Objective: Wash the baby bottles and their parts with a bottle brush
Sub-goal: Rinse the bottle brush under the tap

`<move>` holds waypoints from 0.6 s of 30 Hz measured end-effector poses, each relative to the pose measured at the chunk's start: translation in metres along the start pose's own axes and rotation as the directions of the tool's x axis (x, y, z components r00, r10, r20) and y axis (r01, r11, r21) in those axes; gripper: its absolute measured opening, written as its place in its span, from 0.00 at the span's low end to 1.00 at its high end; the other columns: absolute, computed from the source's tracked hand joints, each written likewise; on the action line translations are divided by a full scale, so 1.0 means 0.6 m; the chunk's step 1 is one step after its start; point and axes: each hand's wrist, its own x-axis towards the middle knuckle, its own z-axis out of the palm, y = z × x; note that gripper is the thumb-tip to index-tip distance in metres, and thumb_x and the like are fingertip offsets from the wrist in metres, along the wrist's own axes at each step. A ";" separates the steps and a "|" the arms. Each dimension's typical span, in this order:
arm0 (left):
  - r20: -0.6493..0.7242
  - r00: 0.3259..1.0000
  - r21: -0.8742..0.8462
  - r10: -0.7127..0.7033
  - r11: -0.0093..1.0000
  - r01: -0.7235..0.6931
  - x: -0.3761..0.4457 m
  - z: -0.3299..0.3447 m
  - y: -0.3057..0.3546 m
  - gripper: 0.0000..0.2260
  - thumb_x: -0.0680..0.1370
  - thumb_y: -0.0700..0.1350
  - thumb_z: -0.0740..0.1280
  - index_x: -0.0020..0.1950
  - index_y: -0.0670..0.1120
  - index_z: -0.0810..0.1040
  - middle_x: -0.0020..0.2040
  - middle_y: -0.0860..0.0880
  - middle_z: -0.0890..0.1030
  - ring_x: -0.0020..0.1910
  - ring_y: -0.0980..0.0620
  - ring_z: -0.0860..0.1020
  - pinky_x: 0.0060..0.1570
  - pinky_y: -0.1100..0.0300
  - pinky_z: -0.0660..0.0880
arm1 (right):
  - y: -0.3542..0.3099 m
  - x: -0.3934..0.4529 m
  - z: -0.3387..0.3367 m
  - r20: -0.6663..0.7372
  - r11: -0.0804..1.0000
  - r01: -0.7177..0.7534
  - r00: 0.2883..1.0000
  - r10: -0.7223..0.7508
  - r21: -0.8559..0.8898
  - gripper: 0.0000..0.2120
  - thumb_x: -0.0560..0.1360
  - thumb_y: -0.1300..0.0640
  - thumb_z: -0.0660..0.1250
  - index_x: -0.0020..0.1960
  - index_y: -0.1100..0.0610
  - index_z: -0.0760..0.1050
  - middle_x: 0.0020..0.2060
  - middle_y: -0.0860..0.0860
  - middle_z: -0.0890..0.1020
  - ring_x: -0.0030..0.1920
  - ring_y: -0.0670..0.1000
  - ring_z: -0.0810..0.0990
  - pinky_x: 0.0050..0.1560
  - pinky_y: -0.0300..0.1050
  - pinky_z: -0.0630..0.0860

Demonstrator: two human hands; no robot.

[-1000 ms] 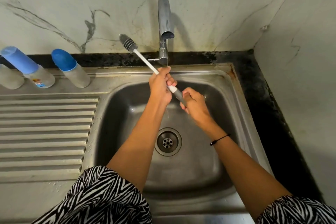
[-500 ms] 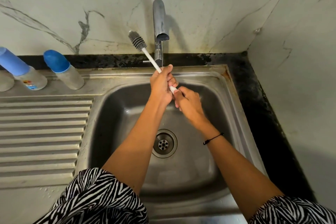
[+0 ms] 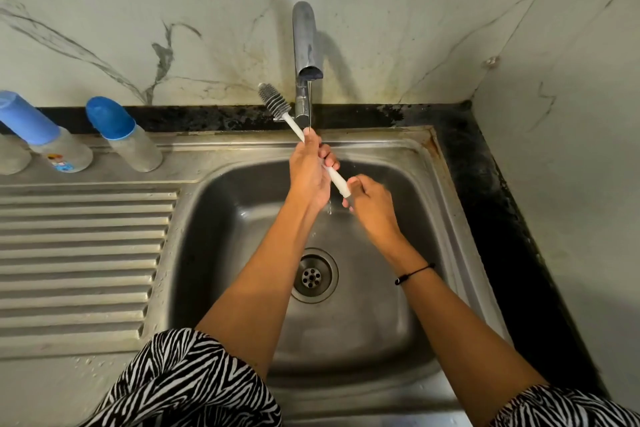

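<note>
Step in hand, as judged: rinsing the bottle brush [image 3: 304,140] under the tap [image 3: 306,45] before or between scrubbing. The left hand [image 3: 308,173] was wrapped around the middle of the white handle, fingers curled tight on it. The right hand [image 3: 372,203] gripped the low end of the handle, fingers closed round it; whether it was rubbing or just steadying could not be told.

To do it well: the bristle head should go under the thin stream, not only the handle, since the head sat just left of the water. Turning the brush while one hand holds firm would likely wet all sides. Wet plastic is probably slippery, so a full wrap beats a pinch. Keeping it over the sink [image 3: 433,218] avoids splashing the counter.

The brush was tilted, grey ribbed head up and far-left, just beside the tap body, handle end down and right over the basin. Head looked like dark grey silicone ribs, shaft white, handle end mostly hidden by the right hand. Water ran thin past the hands toward the drain [image 3: 314,276].

Two baby bottles with blue caps [image 3: 123,135] [image 3: 45,135] stood on the far left of the drainboard [image 3: 79,253], well apart from the hands, untouched. Part of a third item at the left edge, unclear.
</note>
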 end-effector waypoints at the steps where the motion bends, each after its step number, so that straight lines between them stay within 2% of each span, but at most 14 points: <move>1: 0.002 1.000 -0.007 0.007 1.000 -0.007 0.002 -0.001 0.000 0.14 0.83 0.49 0.54 0.41 0.45 0.69 0.25 0.52 0.66 0.23 0.57 0.64 0.29 0.62 0.64 | -0.003 0.003 0.001 0.021 0.994 -0.072 0.997 0.071 0.086 0.14 0.81 0.56 0.54 0.45 0.61 0.75 0.28 0.52 0.76 0.25 0.45 0.72 0.27 0.38 0.68; 3: -0.005 1.000 -0.026 0.006 1.000 -0.006 0.004 -0.004 0.001 0.15 0.84 0.47 0.51 0.42 0.44 0.70 0.25 0.52 0.67 0.23 0.56 0.65 0.30 0.62 0.65 | -0.010 0.004 0.001 0.083 0.966 -0.172 0.984 0.159 0.192 0.15 0.82 0.54 0.53 0.45 0.61 0.73 0.26 0.53 0.74 0.19 0.43 0.69 0.21 0.35 0.64; 6: -0.016 1.000 -0.019 0.003 1.000 -0.003 0.004 -0.009 0.000 0.13 0.84 0.40 0.50 0.43 0.43 0.71 0.27 0.51 0.68 0.25 0.56 0.65 0.32 0.62 0.64 | -0.016 0.009 0.003 0.100 0.997 -0.056 0.994 0.051 0.049 0.12 0.80 0.47 0.55 0.48 0.55 0.71 0.29 0.52 0.77 0.24 0.46 0.73 0.28 0.39 0.69; 9: -0.042 0.999 0.021 0.005 1.000 -0.004 0.000 -0.004 0.002 0.13 0.83 0.38 0.51 0.44 0.43 0.71 0.30 0.49 0.68 0.28 0.55 0.65 0.33 0.61 0.64 | -0.024 0.013 0.006 0.119 0.998 0.063 0.991 -0.059 -0.028 0.04 0.79 0.52 0.61 0.50 0.52 0.69 0.38 0.52 0.79 0.34 0.48 0.75 0.37 0.45 0.73; 11: -0.058 0.998 0.021 0.011 1.000 -0.010 0.000 0.001 0.007 0.12 0.84 0.38 0.50 0.44 0.43 0.71 0.31 0.49 0.67 0.27 0.55 0.64 0.32 0.62 0.64 | -0.029 0.013 0.008 0.083 0.999 0.051 0.995 -0.052 0.015 0.02 0.79 0.57 0.60 0.49 0.54 0.70 0.36 0.53 0.78 0.31 0.47 0.74 0.34 0.42 0.73; 14: -0.030 1.000 0.000 0.007 1.000 -0.007 -0.003 0.005 0.014 0.12 0.84 0.40 0.50 0.45 0.44 0.70 0.30 0.50 0.66 0.24 0.56 0.63 0.29 0.62 0.63 | -0.034 0.011 0.010 0.116 0.967 -0.118 0.989 0.094 0.225 0.10 0.81 0.55 0.55 0.46 0.56 0.72 0.27 0.52 0.75 0.22 0.46 0.69 0.23 0.39 0.66; 16: 0.022 1.000 0.026 -0.007 1.000 0.007 -0.011 0.010 0.011 0.12 0.84 0.40 0.51 0.44 0.44 0.70 0.28 0.50 0.66 0.23 0.56 0.63 0.28 0.62 0.63 | -0.037 0.007 0.009 0.196 0.904 -0.241 0.964 0.180 0.353 0.18 0.82 0.49 0.52 0.41 0.58 0.72 0.21 0.51 0.71 0.19 0.47 0.65 0.21 0.39 0.63; 18: 0.059 0.998 0.041 -0.018 0.999 0.015 -0.017 0.018 0.008 0.13 0.84 0.40 0.51 0.43 0.43 0.70 0.27 0.50 0.66 0.23 0.56 0.63 0.28 0.62 0.63 | -0.034 0.002 0.009 0.240 0.871 -0.269 0.954 0.181 0.411 0.24 0.82 0.44 0.50 0.37 0.59 0.71 0.20 0.51 0.69 0.19 0.48 0.64 0.20 0.38 0.62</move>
